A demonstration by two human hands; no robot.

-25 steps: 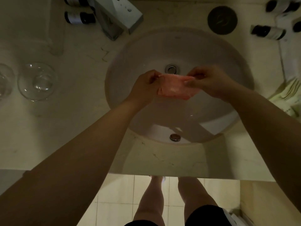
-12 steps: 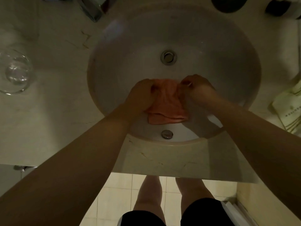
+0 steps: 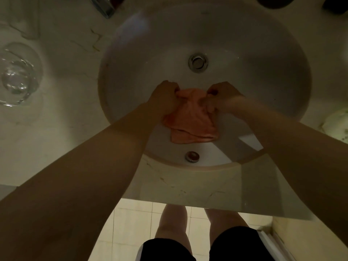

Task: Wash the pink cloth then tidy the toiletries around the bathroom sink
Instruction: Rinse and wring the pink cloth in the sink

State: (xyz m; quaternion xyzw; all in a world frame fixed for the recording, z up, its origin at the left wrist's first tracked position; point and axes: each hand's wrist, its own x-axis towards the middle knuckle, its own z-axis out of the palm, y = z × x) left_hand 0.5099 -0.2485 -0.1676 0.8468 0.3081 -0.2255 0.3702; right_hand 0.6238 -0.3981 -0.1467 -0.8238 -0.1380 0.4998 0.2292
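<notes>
Dim light, wide-angle view straight down over a round white sink (image 3: 131, 76) set in a pale marble counter (image 3: 62, 140). Top edge of frame cuts off much: only the lower corner of the metal faucet (image 3: 105, 6) shows, and two dark shapes at the upper right, one rounded (image 3: 273, 1) and one at the corner (image 3: 337, 4), are too clipped to identify. At far right a pale greenish item (image 3: 337, 125) lies partly out of frame and blurred; cannot tell what it is. A clear drinking glass (image 3: 17, 76) stands on the counter at left, well apart from the basin; behind it a second transparent shape (image 3: 24, 21) is hard to make out.

Pink cloth (image 3: 190, 119) is inside the basin, on the near side, between the drain (image 3: 198, 62) and the overflow fitting (image 3: 192, 156). It is bunched at its far end and fans out toward the viewer; long axis runs roughly far-to-near, loose hem pointing at the near rim, layered edges showing. Cannot tell whether the hem rests on the porcelain or hangs just above it.

Left hand (image 3: 165, 97) is closed in a fist on the cloth's upper left corner; right hand (image 3: 220, 95) likewise clenched on the upper right. Fingers curl under, so fingertips are hidden in the fabric. Both forearms cover the basin's near sides.

Bare legs and dark shorts (image 3: 231, 242) over tiled floor (image 3: 131, 223) below.
</notes>
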